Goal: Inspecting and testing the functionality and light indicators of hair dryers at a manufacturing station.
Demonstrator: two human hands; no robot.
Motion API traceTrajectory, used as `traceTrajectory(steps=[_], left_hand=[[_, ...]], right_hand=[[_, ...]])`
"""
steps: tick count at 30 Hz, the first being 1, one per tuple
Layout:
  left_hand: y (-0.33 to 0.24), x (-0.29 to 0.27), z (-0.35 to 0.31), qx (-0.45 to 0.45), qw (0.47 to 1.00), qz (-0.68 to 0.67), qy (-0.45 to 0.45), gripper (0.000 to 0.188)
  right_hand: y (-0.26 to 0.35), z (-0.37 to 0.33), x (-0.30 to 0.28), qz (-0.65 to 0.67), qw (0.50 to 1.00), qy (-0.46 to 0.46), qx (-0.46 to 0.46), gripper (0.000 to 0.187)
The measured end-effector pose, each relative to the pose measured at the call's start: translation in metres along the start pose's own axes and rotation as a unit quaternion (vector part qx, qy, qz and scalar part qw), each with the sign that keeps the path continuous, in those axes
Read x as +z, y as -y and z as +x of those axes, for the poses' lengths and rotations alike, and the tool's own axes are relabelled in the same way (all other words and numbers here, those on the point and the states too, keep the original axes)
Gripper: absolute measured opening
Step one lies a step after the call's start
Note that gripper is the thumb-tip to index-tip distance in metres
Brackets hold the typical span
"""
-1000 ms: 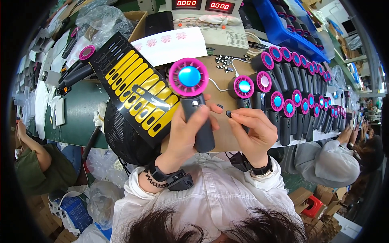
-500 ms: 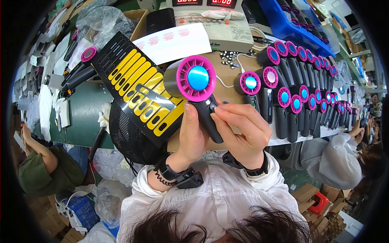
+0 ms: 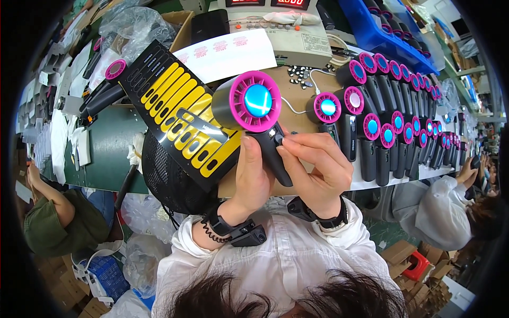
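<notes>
I'm holding a pink-rimmed fan (image 3: 255, 100) in left grip (image 3: 252, 181); right grip (image 3: 319, 163) is touching its handle (image 3: 271, 152), can't tell if pinching anything. Yellow-black sheet (image 3: 183, 112) is lying at fan's 9 o'clock.

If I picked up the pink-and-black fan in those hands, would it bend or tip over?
The fan probably won't bend: its straight handle looks like hard plastic. Stood up, it might tip, since its wide head sits on a slim handle. Laid down, it could rock a bit because the head is round.
</notes>
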State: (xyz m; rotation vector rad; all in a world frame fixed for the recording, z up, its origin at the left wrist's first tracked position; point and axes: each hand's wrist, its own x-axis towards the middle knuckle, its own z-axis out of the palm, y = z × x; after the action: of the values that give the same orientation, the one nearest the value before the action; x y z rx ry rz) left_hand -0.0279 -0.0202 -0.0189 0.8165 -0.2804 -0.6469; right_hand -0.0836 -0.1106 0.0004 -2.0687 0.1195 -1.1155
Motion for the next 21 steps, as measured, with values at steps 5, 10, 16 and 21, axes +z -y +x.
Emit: traceTrajectory(steps=[5,10,16,21], left_hand=[[0.0005,0.0012,-0.0001,-0.003,1.0,-0.009,-0.002,0.054],[0.001,0.0015,-0.0005,-0.003,1.0,-0.01,-0.009,0.052],[0.0015,0.0015,0.0001,0.001,1.0,-0.014,-0.01,0.05],[-0.0001,0.0014,-0.0007,-0.013,0.999,-0.028,-0.009,0.05]], right_hand=[[-0.0019,0.0004,0.0005,0.0,1.0,0.003,-0.007,0.021],[-0.0029,-0.0011,0.0027,0.006,1.0,0.001,0.001,0.021],[-0.0037,-0.001,0.003,0.012,1.0,0.005,0.009,0.021],[-0.0048,-0.0025,0.0027,-0.006,1.0,0.016,-0.017,0.019]])
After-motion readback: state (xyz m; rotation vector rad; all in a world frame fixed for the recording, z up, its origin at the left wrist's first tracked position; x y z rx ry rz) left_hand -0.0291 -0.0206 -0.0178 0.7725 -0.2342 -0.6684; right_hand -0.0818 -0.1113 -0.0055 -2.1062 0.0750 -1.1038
